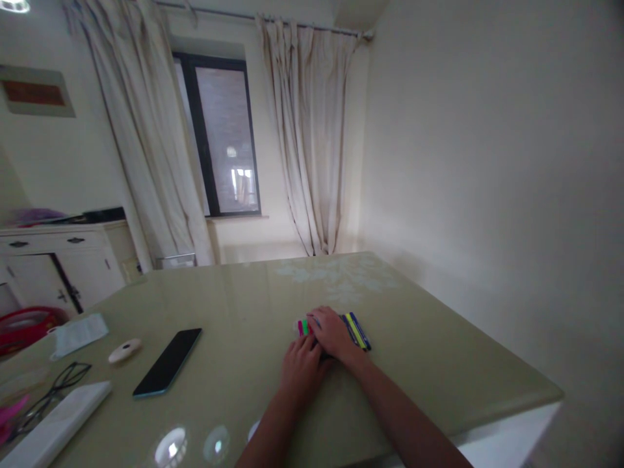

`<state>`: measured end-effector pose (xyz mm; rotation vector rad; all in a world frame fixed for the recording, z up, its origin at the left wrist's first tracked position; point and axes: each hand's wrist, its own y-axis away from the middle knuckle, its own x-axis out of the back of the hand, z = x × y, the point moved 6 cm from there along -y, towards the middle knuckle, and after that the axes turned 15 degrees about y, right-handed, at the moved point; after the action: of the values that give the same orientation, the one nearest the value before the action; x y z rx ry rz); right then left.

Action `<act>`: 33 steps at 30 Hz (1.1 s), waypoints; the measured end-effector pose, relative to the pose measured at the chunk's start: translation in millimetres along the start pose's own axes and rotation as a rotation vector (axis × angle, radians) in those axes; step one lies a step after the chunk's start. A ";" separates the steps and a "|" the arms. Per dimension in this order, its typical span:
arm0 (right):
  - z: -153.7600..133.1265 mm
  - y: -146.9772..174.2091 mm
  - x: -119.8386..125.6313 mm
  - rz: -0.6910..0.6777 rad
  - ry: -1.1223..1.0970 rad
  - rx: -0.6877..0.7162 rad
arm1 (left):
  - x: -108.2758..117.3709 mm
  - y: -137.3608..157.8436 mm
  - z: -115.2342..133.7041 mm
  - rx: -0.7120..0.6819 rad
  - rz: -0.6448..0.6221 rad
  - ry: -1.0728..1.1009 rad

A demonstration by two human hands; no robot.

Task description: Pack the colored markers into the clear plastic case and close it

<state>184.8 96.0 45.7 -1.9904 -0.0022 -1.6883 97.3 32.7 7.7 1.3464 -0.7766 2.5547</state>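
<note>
A row of coloured markers lies side by side on the table. Pink and green ones [303,327] show at its left end, yellow and dark blue ones [358,331] at its right end. My right hand [333,333] rests across the middle of the row, fingers bent together over the markers and hiding several of them. Close against it, at the row's near side, is my left hand [303,361], its fingers curled with the tips at the markers. The two hands touch or overlap; what lies under their fingers is hidden.
Left of my hands, a phone [168,363] lies on the greenish table [234,305]. Farther left are a small pale oval object [125,351], a face mask [80,335], eyeglasses [56,389] and a long white box [61,422]. A wall [487,195] stands along the right side.
</note>
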 end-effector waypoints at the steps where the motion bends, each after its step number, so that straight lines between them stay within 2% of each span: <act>1: -6.8 -9.1 -6.3 -0.072 0.049 -0.013 | -0.5 -0.7 0.0 -0.004 -0.009 0.002; 4: -20.2 -32.5 -20.2 -0.163 0.101 -0.051 | -3.9 -3.0 -2.9 -0.025 -0.029 0.043; 7: -25.4 -43.0 -28.5 -0.177 0.132 -0.067 | -10.6 -4.7 -4.9 -0.087 -0.066 0.094; 25: -34.8 -38.5 -31.6 -0.144 0.169 0.102 | -17.1 -0.8 -6.2 -0.083 -0.151 0.106; 33: -34.2 -38.8 -30.2 -0.130 0.182 0.115 | -15.5 0.2 -2.9 -0.072 -0.157 0.077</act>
<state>133.9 126.0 35.7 -1.7808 -0.1633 -1.9020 104.2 35.6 -6.2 1.2285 -0.7120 2.4177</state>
